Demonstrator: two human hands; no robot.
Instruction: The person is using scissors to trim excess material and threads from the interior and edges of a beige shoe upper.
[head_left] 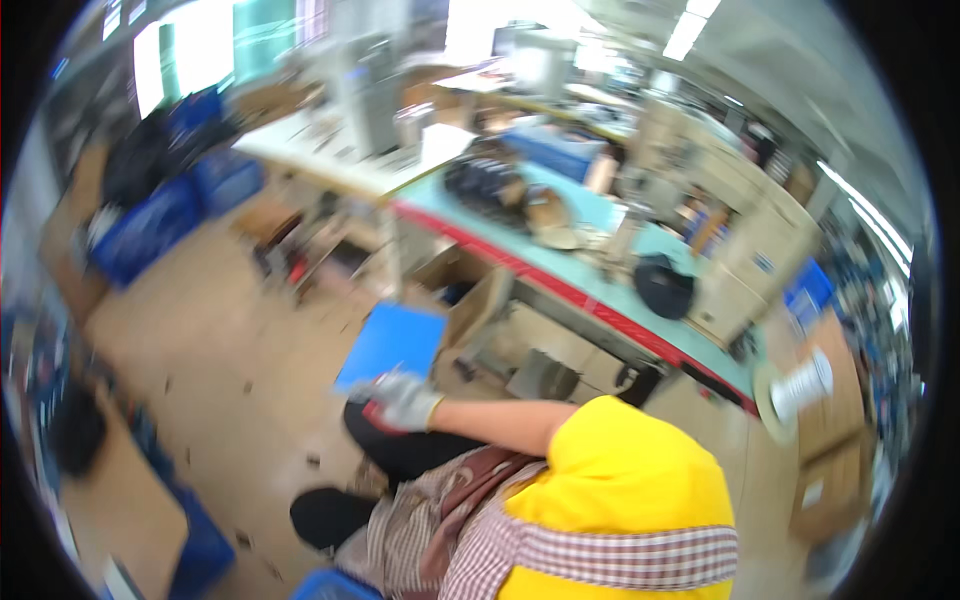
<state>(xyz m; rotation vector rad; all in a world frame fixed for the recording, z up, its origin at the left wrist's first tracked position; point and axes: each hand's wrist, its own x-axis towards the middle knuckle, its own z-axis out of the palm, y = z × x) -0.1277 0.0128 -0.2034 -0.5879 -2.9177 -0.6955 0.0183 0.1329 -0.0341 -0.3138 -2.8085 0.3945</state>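
My right hand (405, 400), in a pale grey work glove, reaches across above my black-trousered knee, with the bare forearm coming from a yellow sleeve. Its fingers look curled, but motion blurs them. A small red patch (373, 412) shows beneath the fingers; whether it is a held object or part of the glove is unclear. Right beyond the hand lies a flat blue panel (395, 345); I cannot tell whether the fingers touch it. A checked apron (620, 555) covers my lap. My left hand does not show.
Along the right runs a green-topped workbench (600, 285) with a red edge, carrying a sewing machine (750, 250) and a black cap (664, 287). An open cardboard box (480, 300) stands under it. Blue crates (150, 230) sit at far left; a thread spool (803, 383) is at right.
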